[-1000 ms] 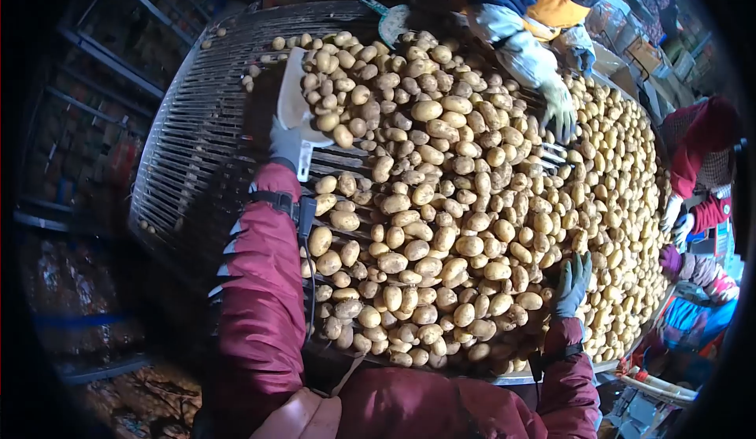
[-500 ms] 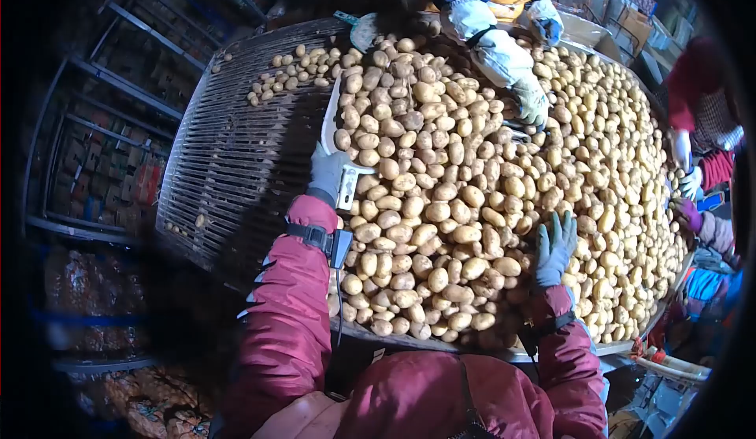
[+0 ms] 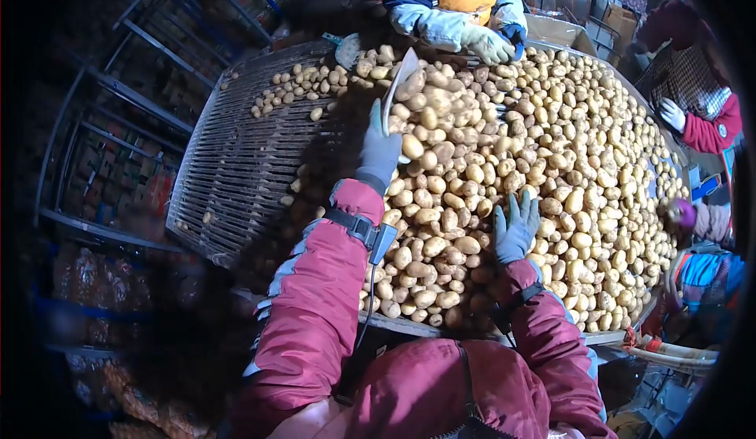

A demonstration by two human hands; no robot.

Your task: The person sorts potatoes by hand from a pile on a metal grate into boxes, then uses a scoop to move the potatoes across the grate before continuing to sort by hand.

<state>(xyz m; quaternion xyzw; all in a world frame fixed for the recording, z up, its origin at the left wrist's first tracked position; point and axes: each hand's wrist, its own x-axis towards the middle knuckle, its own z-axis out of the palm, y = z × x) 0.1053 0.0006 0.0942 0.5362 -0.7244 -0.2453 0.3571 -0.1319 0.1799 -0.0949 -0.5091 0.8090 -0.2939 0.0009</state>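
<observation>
My left hand (image 3: 380, 151), in a grey glove, is closed on a white scraper (image 3: 399, 85), seen nearly edge-on and tilted up. Its blade stands against the left side of a broad heap of potatoes (image 3: 449, 203); a few potatoes by it are blurred. My gloved right hand (image 3: 516, 229) lies on the potatoes near the front middle, fingers spread, holding nothing I can see.
A slatted metal grate (image 3: 236, 155) lies left, with scattered potatoes. A teal scoop (image 3: 346, 49) rests at the back. Opposite, a co-worker's gloved hands (image 3: 488, 45) are at the heap's far edge. Other people's hands (image 3: 673, 114) show at right. Metal racks (image 3: 118, 92) stand left.
My left hand has moved the scraper up and right, away from me, pushing potatoes. My right hand appears further left. The co-worker opposite has drawn a hand back from the heap.
</observation>
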